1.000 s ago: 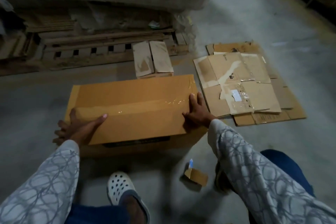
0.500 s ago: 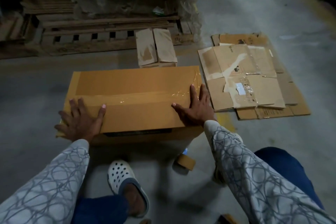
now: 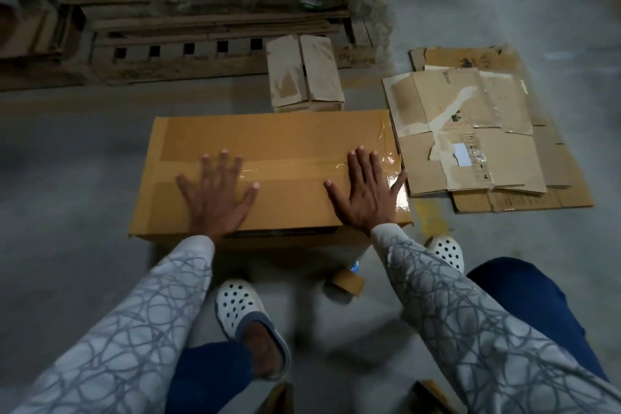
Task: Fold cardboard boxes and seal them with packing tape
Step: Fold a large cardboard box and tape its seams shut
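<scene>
Pressing the box (image 3: pixel 285 134), left hand (image 3: pixel 218 193) and right hand (image 3: pixel 364 191) lay flat, fingers (image 3: pixel 223 165) spread, on its seam (image 3: pixel 295 166) running left-right; tape roll (image 3: pixel 346 282) sat lower centre, nearer the right hand.

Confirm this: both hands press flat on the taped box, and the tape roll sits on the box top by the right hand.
One error. In the head view the tape roll lies on the floor between the box and the person's clogs, not on its top. The left hand and right hand do lie flat on it.
</scene>
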